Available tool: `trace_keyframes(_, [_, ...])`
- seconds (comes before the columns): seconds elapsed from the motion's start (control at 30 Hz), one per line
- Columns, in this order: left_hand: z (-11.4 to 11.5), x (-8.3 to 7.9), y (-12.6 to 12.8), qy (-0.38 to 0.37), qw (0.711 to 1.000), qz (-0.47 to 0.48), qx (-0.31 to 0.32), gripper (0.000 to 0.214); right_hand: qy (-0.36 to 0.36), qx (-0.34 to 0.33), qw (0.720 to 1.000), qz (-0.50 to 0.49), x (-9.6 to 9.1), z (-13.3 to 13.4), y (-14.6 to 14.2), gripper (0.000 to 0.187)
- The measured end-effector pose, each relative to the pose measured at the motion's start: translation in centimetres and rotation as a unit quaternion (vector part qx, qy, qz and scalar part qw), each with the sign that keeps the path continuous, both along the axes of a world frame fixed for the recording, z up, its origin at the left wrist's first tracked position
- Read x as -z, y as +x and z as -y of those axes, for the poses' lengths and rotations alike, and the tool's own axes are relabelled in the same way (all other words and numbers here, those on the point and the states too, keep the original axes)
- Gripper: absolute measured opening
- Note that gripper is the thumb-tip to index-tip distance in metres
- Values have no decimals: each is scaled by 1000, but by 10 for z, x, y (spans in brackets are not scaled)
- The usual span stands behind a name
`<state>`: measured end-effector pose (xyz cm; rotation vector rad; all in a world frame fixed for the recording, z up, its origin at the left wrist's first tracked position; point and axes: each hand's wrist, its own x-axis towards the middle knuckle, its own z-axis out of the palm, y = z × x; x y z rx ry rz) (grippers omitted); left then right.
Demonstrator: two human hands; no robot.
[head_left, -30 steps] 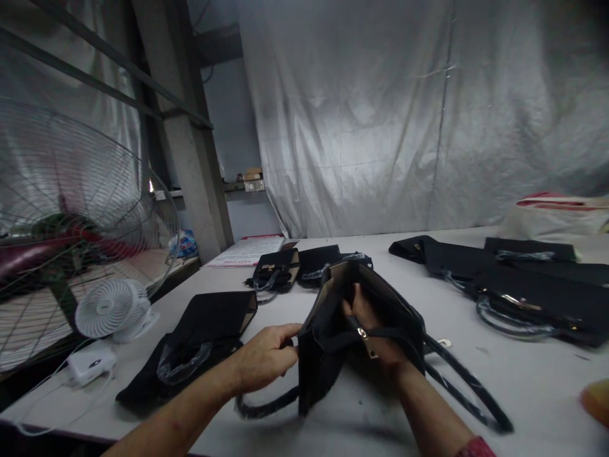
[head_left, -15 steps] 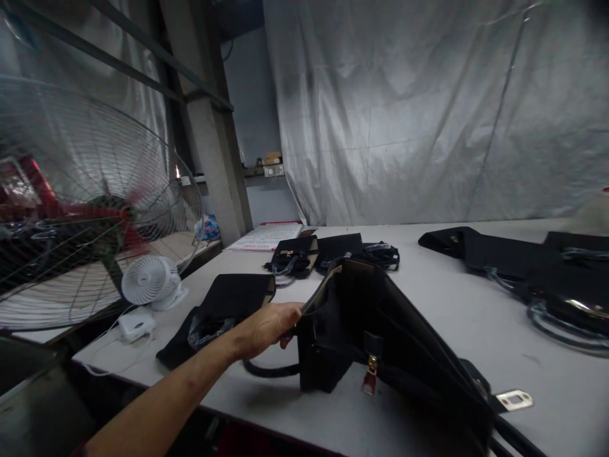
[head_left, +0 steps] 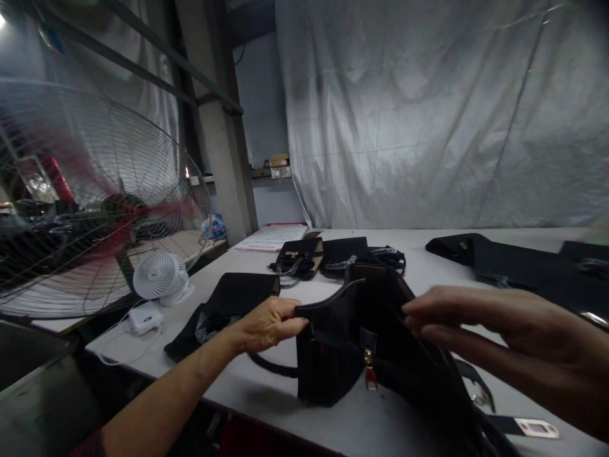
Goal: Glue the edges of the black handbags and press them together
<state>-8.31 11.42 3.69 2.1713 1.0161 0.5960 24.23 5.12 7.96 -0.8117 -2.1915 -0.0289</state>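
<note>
A black handbag (head_left: pixel 342 355) stands open on the white table (head_left: pixel 428 273) in front of me. A small gold clasp hangs on its front. My left hand (head_left: pixel 269 324) is closed on the bag's left top edge. My right hand (head_left: pixel 480 320) comes in from the right, fingers stretched out and together, their tips at the bag's opening. It holds nothing that I can see. The bag's strap with a metal plate (head_left: pixel 537 428) trails off to the right.
Flat black bags lie to the left (head_left: pixel 228 304), behind (head_left: pixel 323 254) and at the right (head_left: pixel 514 263). A small white fan (head_left: pixel 159 276) and a white box (head_left: pixel 140 317) sit at the table's left edge. A large spinning fan (head_left: pixel 95 203) stands beyond it. Grey sheeting hangs behind.
My right hand left the inside of the bag, went out of view, and now reaches back to the opening. My view swung left. My left hand kept its hold on the bag's edge.
</note>
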Motion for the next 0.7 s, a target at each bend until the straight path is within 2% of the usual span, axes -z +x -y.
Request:
trace_keyframes(0.07, [-1, -4, -6, -20, 1000, -3, 19, 32, -50, -60, 997, 21, -15, -14, -15, 23])
trace_keyframes(0.13, [-2, -5, -9, -19, 1000, 5, 12, 29, -62, -81, 994, 39, -18, -26, -31, 19])
trace_keyframes(0.3, [-4, -4, -9, 20, 1000, 14, -3, 26, -12, -61, 992, 114, -1, -55, -66, 17])
trace_keyframes(0.4, [-2, -1, -9, 38, 999, 4, -6, 26, 0, -31, 989, 144, 2, -66, -78, 13])
trace_keyframes(0.5, [0, 1, -8, 20, 1000, 2, -10, 28, -11, -20, 987, 161, 2, -70, -86, 8])
trace_keyframes(0.63, [3, 0, -6, 17, 998, 54, 12, 38, -24, -32, 980, 193, 2, -70, -93, 17])
trace_keyframes(0.7, [3, 0, -6, 12, 997, 77, 15, 45, -18, -17, 979, 200, 3, -69, -96, 20])
